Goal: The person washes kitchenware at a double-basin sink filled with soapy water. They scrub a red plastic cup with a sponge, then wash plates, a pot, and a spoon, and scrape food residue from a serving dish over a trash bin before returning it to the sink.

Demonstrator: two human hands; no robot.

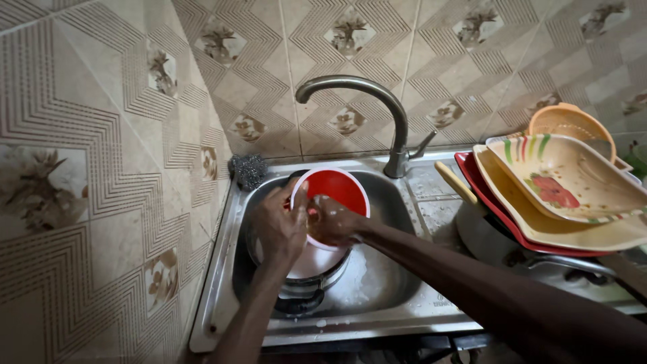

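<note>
A red bowl with a white rim is tilted up over the steel sink. My left hand grips its left rim. Inside the bowl, my right hand presses against the red surface with soapy fingers; whether it holds a sponge I cannot tell. Below the bowl sits a metal pot with a white inside, in foamy water.
A curved steel tap stands behind the sink. A steel scourer lies at the sink's back left corner. On the right drainer are stacked plates and dishes, an orange basket and a pan with a wooden handle. Tiled walls close in left and behind.
</note>
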